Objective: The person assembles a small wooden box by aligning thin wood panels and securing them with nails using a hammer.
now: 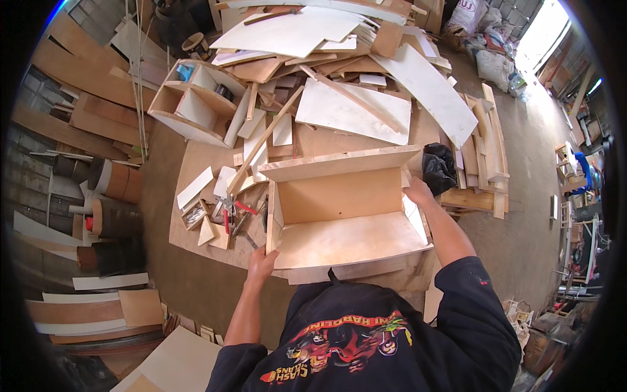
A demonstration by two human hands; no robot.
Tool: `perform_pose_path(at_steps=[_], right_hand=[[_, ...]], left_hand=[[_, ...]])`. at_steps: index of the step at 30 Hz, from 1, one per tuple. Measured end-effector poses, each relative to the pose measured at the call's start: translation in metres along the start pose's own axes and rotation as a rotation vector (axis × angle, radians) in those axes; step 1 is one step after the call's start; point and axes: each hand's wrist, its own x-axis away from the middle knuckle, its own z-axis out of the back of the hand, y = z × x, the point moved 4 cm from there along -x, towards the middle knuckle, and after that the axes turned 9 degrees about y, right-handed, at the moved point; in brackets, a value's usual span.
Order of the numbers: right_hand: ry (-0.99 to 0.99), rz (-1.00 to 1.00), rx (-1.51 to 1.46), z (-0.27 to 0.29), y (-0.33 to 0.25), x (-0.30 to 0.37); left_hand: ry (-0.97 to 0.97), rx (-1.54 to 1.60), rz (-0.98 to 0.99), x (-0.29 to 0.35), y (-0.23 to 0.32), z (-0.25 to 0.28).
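An open-fronted wooden box (pixel 336 228) of pale plywood lies in front of me at the near edge of the workbench (pixel 196 243). Its long top board leans a little, and the inside shows bare. At the lower left corner, my left hand (pixel 262 263) is closed round the edge of the side panel. My right hand (pixel 418 193) grips the right end panel near its upper part; some of its fingers are hidden behind the wood. Red-handled pliers (pixel 230 212) rest on the bench left of the box, beside a small wooden tray (pixel 194 214) of little parts.
Boards and offcuts (pixel 287 32) are heaped across the back of the bench. A divided wooden case (pixel 196 101) stands at the back left, and a black plastic bag (pixel 439 168) sits right of the box. Planks (pixel 486 144) lean at the right; rolls of sheet (pixel 117 217) lie left.
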Motion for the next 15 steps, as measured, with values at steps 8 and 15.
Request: perform_pose_path(at_steps=[8,15], right_hand=[[0.075,-0.026,-0.018,0.002,0.002,0.011],[0.107,-0.003,-0.037,0.005,0.001,0.014]], left_hand=[[0.02,-0.083,-0.029,0.003,-0.001,0.0],[-0.116,-0.111,0.189,-0.027,-0.014,0.003]])
